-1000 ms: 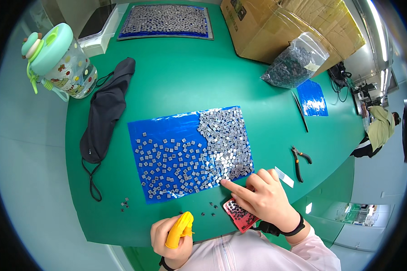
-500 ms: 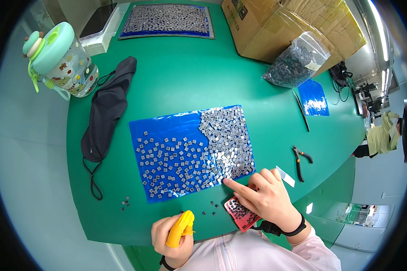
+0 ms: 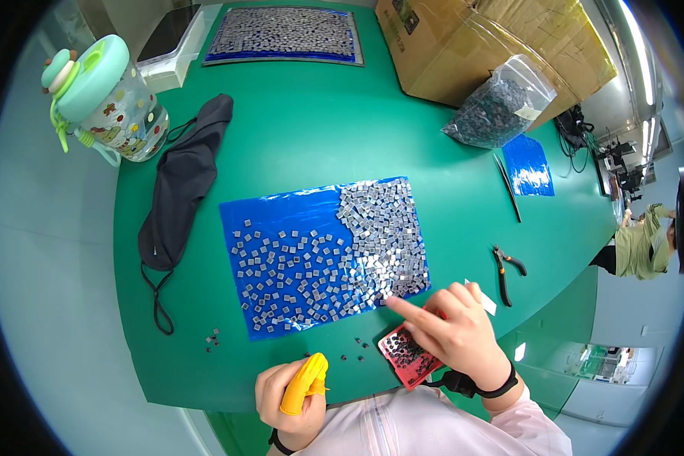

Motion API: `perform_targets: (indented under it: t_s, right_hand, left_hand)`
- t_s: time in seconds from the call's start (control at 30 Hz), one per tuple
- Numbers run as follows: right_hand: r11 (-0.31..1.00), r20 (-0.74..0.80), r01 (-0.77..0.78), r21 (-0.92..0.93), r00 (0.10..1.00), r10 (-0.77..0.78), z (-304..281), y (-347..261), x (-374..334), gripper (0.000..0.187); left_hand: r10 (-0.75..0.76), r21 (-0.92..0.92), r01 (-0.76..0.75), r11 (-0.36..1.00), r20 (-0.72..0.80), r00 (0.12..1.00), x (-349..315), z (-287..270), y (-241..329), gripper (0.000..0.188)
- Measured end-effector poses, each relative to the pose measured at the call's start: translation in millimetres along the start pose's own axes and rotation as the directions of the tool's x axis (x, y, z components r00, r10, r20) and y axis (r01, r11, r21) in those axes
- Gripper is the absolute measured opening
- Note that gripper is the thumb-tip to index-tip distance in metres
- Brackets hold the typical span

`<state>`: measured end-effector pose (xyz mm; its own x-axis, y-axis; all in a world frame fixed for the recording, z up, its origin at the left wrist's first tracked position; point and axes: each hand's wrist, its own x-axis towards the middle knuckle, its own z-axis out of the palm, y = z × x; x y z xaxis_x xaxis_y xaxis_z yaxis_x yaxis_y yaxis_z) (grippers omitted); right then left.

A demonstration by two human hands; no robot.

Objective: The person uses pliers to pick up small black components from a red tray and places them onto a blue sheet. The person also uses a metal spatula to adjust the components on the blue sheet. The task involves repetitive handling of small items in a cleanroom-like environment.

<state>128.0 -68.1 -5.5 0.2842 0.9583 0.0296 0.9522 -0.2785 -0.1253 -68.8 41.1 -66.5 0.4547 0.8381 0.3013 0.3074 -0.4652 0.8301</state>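
A blue film sheet [image 3: 281, 213] lies on the green table, covered with small square grey metal pieces [image 3: 380, 220], packed densely on its right side and scattered loosely on its left. My right hand [image 3: 463, 330] reaches over a small red tray [image 3: 410, 380] of dark bits; its index finger points out to the pieces at the sheet's near edge, and its other fingers are partly bent. My left hand [image 3: 292, 399], with yellow finger covers [image 3: 305, 384], is closed near the table's front edge. Whatever its fingertips pinch, if anything, is hidden.
Loose dark bits [image 3: 212, 340] dot the table's near side. Pliers [image 3: 501, 277], tweezers [image 3: 508, 186] and a bag of dark pieces [image 3: 494, 106] sit right, beside a cardboard box [image 3: 433, 57]. A black cloth mask [image 3: 182, 182] and bottle [image 3: 125, 114] stand left; a filled tray [image 3: 281, 34] lies behind.
My right hand has shifted slightly right, its index fingertip sliding a little along the near edge of the blue sheet. My left hand keeps its pose. The view has shifted slightly.
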Motion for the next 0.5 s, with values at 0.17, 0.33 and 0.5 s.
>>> perform_targets:
  t_s: [0.17, 0.33, 0.5]
  right_hand:
    - [0.995, -0.089, -0.029, 0.096, 0.995, 0.037, -16.8, -1.9, -3.5, 0.043]
    - [0.958, -0.242, 0.211, 0.196, 0.957, -0.162, -22.3, -16.9, -1.4, 0.035]
    - [0.917, -0.332, 0.323, 0.235, 0.913, -0.237, -17.6, -21.4, -2.4, 0.041]
  left_hand:
    - [-0.001, -0.058, 0.002, 0.998, 0.015, 1.000, -1.0, -1.4, -2.3, 0.022]
    - [-0.133, -0.414, 0.249, 0.875, 0.289, 0.948, 9.8, -10.7, 2.3, 0.026]
    - [-0.161, -0.558, 0.432, 0.708, 0.469, 0.869, 22.7, 2.2, 14.5, 0.018]
